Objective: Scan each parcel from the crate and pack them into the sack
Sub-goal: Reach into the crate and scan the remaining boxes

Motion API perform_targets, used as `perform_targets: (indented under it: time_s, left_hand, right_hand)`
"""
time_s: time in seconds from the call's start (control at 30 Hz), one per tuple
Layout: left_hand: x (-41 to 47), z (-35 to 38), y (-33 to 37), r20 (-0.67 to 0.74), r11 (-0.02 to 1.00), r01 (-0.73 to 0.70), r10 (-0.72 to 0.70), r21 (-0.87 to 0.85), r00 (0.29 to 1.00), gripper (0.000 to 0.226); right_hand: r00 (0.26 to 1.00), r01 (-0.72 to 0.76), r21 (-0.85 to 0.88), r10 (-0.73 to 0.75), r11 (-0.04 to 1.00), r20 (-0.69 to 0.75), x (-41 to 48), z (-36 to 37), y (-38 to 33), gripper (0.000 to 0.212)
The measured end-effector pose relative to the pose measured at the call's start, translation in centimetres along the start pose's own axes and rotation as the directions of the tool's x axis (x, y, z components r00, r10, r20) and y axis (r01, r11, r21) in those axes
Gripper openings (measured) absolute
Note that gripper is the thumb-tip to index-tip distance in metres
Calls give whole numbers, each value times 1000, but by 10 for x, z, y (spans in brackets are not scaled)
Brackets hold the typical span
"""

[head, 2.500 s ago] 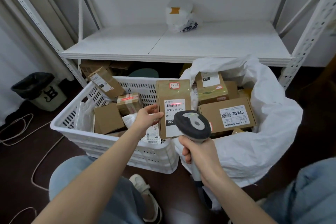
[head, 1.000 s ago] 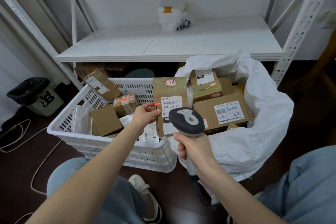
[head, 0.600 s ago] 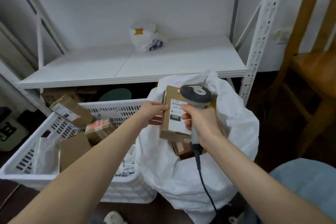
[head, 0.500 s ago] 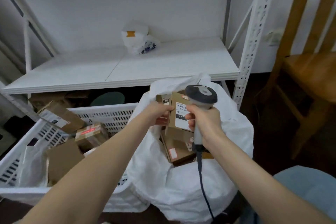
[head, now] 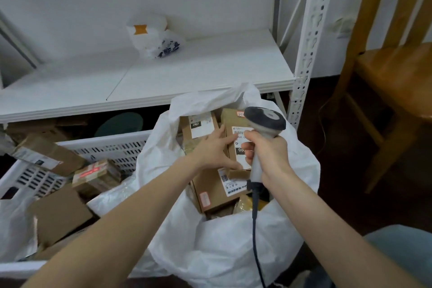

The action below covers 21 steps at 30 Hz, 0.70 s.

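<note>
White shelf (head: 187,77) behind: your left hand (head: 214,151) lies flat, fingers spread, on the parcel (head: 231,121) in the sack (head: 233,252). Your right hand (head: 267,155) grips the scanner (head: 266,120). Let go too fast and it could slide out.

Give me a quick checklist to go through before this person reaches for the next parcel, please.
1. Parcel inside the sack: ok, it lies on the packed boxes.
2. Left hand free: not ok, its straight fingers rest on the parcel.
3. Scanner held: ok, the right hand grips its handle.
4. Sack mouth open: ok.
5. Work left in the crate: ok, remaining boxes show.
6. Scan registered: cannot tell.
</note>
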<state>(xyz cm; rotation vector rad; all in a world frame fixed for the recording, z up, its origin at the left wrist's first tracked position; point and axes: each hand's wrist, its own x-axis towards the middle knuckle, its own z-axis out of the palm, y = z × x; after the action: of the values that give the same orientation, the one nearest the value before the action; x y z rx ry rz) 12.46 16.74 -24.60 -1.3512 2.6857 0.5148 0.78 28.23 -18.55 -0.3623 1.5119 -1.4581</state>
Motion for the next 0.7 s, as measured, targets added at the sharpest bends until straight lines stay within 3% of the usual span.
perform_targets:
  time_s: [0.13,0.33,0.47,0.57,0.7]
  left_hand:
    - [17,16,12,20,974,7,-12,227,1000,90]
    - [13,12,4,92,984,40,-56,171,994,85]
    - [-35,-7,-25,-122,999,42,-43,-9,992,67]
    - [-85,-29,-59,-267,998,40,-51,-45,962,50]
    - [-155,-47,-133,-316,955,267,-295,-130,902,42]
  right_hand:
    - [1000,-10,-36,9,999,-19,2,-3,2,15]
    - [1000,-24,-40,24,999,5,-10,-3,0,15]
    - [997,-45,-25,46,999,54,-30,10,3,16]
    - [987,-72,-39,77,997,141,-51,40,10,12]
    - [936,-148,-86,167,985,309,-84,103,35,12]
